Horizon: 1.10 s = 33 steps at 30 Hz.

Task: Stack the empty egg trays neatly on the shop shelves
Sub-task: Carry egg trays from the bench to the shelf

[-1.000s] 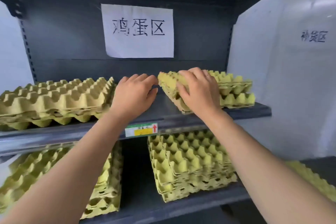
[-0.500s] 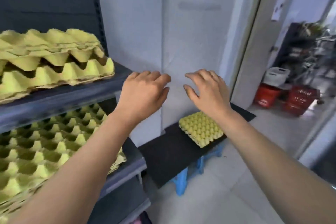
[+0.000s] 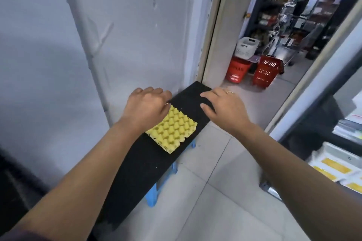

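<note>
One yellow egg tray (image 3: 173,130) lies ungrasped at the right edge of the bench (image 3: 137,172). The left hand (image 3: 146,106) hovers over its far corner, the right hand (image 3: 225,107) over the bench's far end, both loose-fingered and empty. Shelving it seems still ahead.

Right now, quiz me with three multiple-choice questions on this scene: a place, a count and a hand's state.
1. Where does the yellow egg tray lie? A on the floor tiles; B on the black board; C on a shelf.
2. How many red baskets stand beyond the doorway? A one; B four; C two.
3. What is the right hand doing? A hovering open, holding nothing; B gripping the tray; C gripping a stool.
Answers: 1 B, the tray rests flat on the board. 2 C, two sit side by side. 3 A, its fingers are spread above the board.
</note>
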Motion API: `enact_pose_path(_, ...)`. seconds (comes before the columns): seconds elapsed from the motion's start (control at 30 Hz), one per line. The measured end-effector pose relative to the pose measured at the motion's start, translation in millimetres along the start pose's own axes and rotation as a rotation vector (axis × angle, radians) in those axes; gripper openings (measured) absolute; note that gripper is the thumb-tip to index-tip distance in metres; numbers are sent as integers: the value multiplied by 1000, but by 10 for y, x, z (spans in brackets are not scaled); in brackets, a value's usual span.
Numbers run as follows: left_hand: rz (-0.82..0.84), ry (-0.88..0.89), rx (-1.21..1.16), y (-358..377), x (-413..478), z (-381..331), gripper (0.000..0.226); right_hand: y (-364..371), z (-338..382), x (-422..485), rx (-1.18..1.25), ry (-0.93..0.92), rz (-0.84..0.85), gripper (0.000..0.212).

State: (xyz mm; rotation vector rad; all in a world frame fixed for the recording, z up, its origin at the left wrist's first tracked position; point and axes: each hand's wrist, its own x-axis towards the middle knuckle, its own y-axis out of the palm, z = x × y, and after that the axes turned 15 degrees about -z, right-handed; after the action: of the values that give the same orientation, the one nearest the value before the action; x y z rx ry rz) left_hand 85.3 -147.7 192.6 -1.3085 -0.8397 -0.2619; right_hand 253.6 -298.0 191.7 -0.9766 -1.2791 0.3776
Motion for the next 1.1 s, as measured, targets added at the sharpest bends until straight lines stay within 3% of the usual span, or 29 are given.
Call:
enact_pose_path(0.23, 122, -72, 56, 1204, 511, -99, 29, 936, -961, 435, 23, -36, 130, 39)
enact_pose_path(0.47, 266, -361, 80, 2090, 565, -91, 29, 1966, -1590, 866, 120, -153, 326, 39)
enact_pose_path(0.8, 475, -591, 126, 3278, 449, 337, 33, 3593, -1845, 1167, 191, -126, 603, 38)
enact_pose_path(1.1, 531, -831, 147, 4244, 56, 511, 39, 4894, -1861, 1061, 271, -42, 792, 43)
